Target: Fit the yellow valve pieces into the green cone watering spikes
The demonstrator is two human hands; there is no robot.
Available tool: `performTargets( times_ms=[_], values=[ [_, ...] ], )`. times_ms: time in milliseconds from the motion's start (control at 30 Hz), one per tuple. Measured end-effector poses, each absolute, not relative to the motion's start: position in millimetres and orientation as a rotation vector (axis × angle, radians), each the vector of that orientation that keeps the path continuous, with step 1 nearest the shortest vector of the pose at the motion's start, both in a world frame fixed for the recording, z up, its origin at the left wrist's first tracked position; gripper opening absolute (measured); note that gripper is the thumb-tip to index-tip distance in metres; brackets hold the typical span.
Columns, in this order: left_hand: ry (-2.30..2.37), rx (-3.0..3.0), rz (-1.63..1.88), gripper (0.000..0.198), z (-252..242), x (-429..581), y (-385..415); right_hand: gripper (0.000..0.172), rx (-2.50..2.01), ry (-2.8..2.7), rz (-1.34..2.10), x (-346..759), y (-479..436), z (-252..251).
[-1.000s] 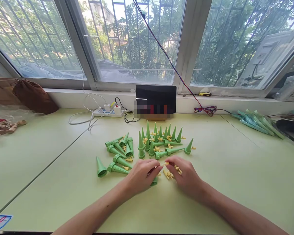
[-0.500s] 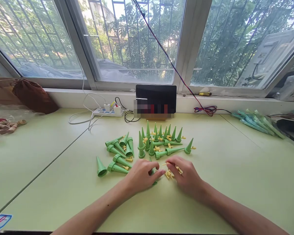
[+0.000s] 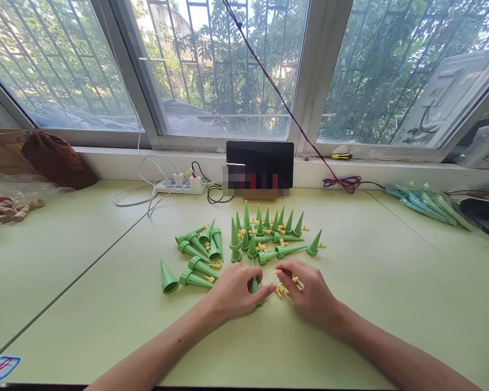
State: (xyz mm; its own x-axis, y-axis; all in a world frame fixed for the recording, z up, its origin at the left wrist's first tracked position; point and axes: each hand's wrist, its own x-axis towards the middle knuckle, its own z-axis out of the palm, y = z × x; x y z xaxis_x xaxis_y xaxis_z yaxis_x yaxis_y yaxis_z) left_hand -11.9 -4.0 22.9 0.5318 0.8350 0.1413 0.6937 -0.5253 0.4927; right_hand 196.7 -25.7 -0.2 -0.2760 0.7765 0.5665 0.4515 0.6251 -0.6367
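Note:
My left hand [image 3: 238, 288] is closed around a green plastic cone [image 3: 255, 283] that stands with its point up, partly hidden by the fingers. To its right, my right hand [image 3: 307, 290] pinches a small yellow valve piece [image 3: 275, 271] between thumb and fingertips. Several loose yellow pieces [image 3: 281, 290] lie on the table under and beside the right fingers. Beyond the hands stands a cluster of upright green cones [image 3: 298, 224], many with yellow pieces at their sides. More green cones [image 3: 193, 248] lie on their sides left of it, and a single cone [image 3: 168, 278] tilts near the left forearm.
A dark tablet [image 3: 259, 163] leans at the back by the window. A white power strip [image 3: 179, 187] with cables sits left of it. Bundled wires [image 3: 346, 183] and green-blue plastic bags [image 3: 427, 203] lie at the back right. Wooden pieces [image 3: 16, 210] are at far left.
The green cone in my left hand has come more upright and shows more between the fingers. My right hand stays almost in place with its yellow piece.

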Motion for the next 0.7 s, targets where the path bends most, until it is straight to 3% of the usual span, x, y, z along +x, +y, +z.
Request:
performTargets(
  times_ms=[433, 700],
  values=[
    [1.243, 2.474, 0.694, 0.019, 13.8, -14.3, -3.3, 0.011, -0.974, -1.895, 0.449, 196.2, -25.9, -0.2],
    [1.257, 2.339, 0.946, 0.022, 13.6, -13.6, -3.4, 0.012, -0.966, -1.89, 0.438, 197.0, -26.8, 0.6]
  ],
)
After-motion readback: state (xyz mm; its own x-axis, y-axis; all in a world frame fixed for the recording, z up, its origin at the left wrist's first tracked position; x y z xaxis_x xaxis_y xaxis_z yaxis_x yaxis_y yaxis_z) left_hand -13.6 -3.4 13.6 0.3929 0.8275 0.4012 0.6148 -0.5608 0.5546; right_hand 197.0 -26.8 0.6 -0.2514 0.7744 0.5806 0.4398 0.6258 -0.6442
